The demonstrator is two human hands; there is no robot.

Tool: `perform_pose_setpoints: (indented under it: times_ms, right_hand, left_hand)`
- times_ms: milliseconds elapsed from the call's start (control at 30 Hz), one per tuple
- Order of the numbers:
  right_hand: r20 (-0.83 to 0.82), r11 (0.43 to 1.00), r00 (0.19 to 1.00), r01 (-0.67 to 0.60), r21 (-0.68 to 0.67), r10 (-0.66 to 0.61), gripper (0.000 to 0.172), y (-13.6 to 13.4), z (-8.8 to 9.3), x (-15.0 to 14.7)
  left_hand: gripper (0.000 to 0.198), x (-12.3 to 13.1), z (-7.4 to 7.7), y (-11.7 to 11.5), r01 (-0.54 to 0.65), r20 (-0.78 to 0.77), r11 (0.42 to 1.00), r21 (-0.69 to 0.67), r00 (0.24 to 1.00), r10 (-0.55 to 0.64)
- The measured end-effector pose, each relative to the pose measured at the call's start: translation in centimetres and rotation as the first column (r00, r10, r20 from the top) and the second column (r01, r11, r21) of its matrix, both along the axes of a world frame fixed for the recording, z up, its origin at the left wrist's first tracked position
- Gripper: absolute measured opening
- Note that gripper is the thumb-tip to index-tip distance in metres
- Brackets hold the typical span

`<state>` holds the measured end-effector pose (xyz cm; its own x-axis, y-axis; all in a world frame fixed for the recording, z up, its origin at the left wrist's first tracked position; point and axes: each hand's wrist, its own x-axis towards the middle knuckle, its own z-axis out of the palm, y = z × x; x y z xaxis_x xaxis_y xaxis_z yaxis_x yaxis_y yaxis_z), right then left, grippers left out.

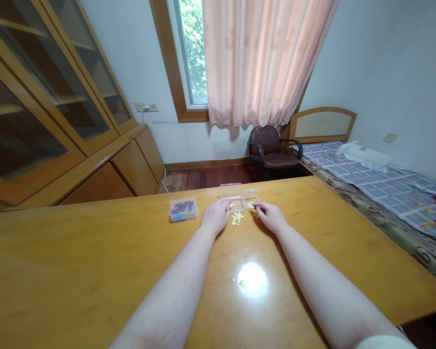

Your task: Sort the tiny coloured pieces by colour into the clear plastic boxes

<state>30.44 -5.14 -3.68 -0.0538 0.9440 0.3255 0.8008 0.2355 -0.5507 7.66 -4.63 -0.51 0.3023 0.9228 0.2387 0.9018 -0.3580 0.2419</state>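
My left hand [216, 216] is closed at the left side of an open clear plastic box [236, 210], its fingertips pinched by the box's edge. A small pale piece shows by those fingertips; whether they grip it is too small to tell. In front of the box lies a loose pile of small pale yellow pieces [237, 219]. My right hand [272, 216] is closed in a pinch over a smaller open clear case [246, 203] holding yellow pieces [252, 202]. Something small and dark shows at its fingertips. A few more yellow bits lie under that hand.
Left of my hands stands a clear box [183, 210] with dark and blue contents. All of this rests on a glossy wooden table [131, 261]. Beyond its far edge are an office chair [272, 148] and a bed [370, 169]; a glass-fronted cabinet [54, 92] stands at left.
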Motion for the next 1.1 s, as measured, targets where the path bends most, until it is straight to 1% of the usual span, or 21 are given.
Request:
perform_pose_setpoints:
  times_ms: [100, 167, 300, 467, 633, 867, 1100]
  right_hand:
    - [-0.013, 1.0, 1.0, 0.007, -0.004, -0.007, 0.03, 0.0, 0.0, 0.0]
    - [-0.021, 1.0, 1.0, 0.005, -0.006, -0.005, 0.03, 0.0, 0.0, 0.0]
    - [-0.016, 1.0, 1.0, -0.005, 0.005, 0.005, 0.032, 0.0, 0.0, 0.0]
    - [-0.02, 1.0, 1.0, -0.014, 0.02, 0.014, 0.034, -0.1, 0.1, 0.2]
    - [-0.051, 0.998, 0.998, -0.036, 0.047, 0.038, 0.034, -0.1, 0.1, 0.2]
    - [-0.046, 0.999, 0.998, -0.031, 0.029, 0.032, 0.036, -0.2, 0.2, 0.1]
    - [-0.049, 0.999, 0.998, -0.036, 0.025, 0.037, 0.034, -0.2, 0.2, 0.2]
  left_hand:
    - [0.026, 0.2, 0.1, -0.4, 0.096, -0.089, 0.994, -0.058, 0.991, -0.101]
    - [0.025, 0.2, 0.2, -0.7, 0.119, -0.141, 0.989, -0.092, 0.981, -0.131]
    - [0.028, 0.3, 0.0, -0.7, 0.136, -0.203, 0.984, -0.117, 0.967, -0.157]
    - [0.028, 0.4, -0.5, -0.6, 0.117, -0.234, 0.986, -0.121, 0.962, -0.143]
    - [0.027, 0.5, -0.6, -0.6, 0.108, -0.246, 0.988, -0.108, 0.96, -0.131]
    - [0.026, 0.5, -0.3, -0.7, 0.072, -0.228, 0.99, -0.121, 0.969, -0.099]
    - [0.024, 0.1, 0.5, -0.7, 0.057, -0.186, 0.986, -0.156, 0.979, -0.086]
